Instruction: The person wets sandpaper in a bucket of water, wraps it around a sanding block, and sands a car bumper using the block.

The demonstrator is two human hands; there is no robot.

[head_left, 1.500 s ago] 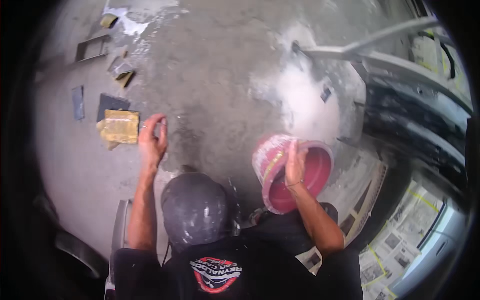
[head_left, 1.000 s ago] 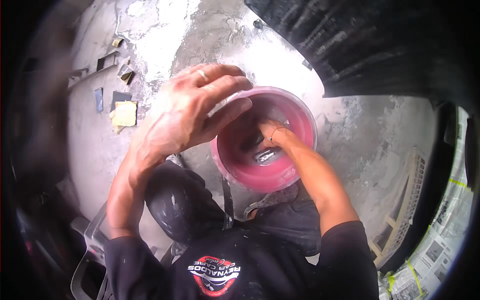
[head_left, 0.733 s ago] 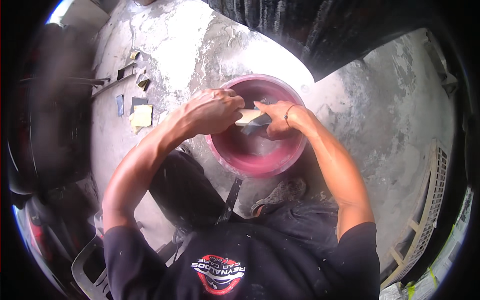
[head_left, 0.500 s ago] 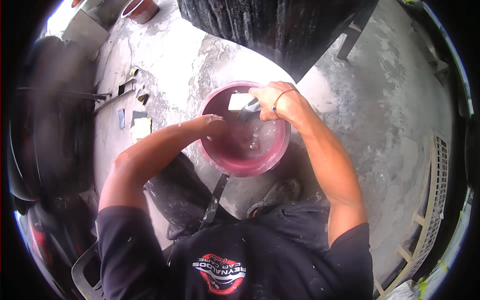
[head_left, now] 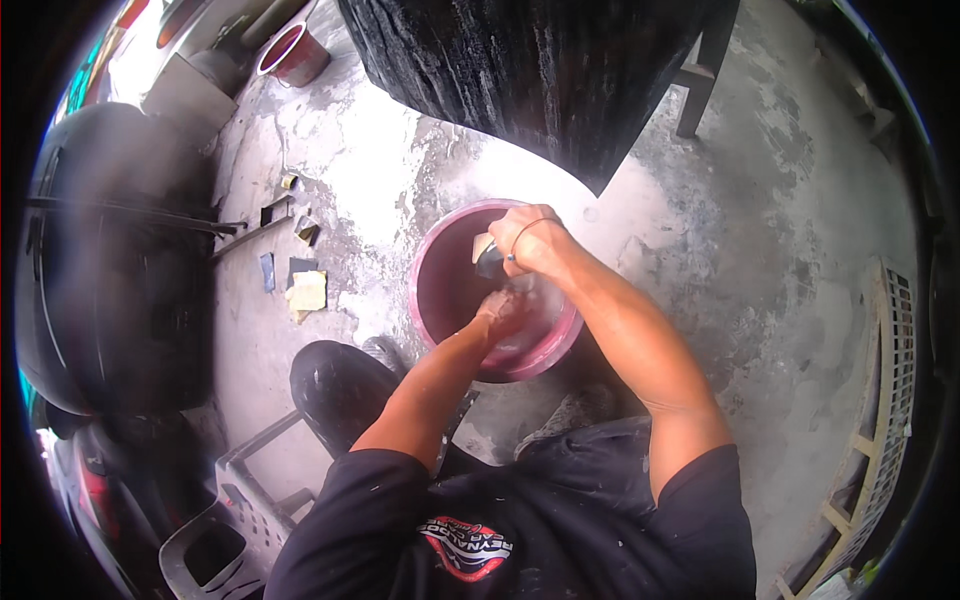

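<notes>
A pink bucket point(head_left: 432, 300) with cloudy water sits on the floor between my feet. My right hand point(head_left: 523, 238) is closed on a pale block with a dark sheet point(head_left: 488, 256) at the bucket's far rim. My left hand point(head_left: 503, 312) is down inside the bucket, below the right one; its fingers are blurred in the water, so I cannot tell what, if anything, they hold. Left of the bucket, dark sheets point(head_left: 268, 272) and a yellow piece point(head_left: 308, 290) lie on the floor.
A black streaked panel point(head_left: 520, 70) on legs overhangs ahead. A smaller red bucket point(head_left: 305, 65) stands at the back left. A dark scooter-like vehicle point(head_left: 120, 320) and a grey plastic chair point(head_left: 255, 510) are at left; a pale grid frame point(head_left: 888, 370) lies at right.
The bucket was tipped in my right hand and now sits upright. My hands came together over it on the block; my left hand has since sunk into the water while my right keeps the block.
</notes>
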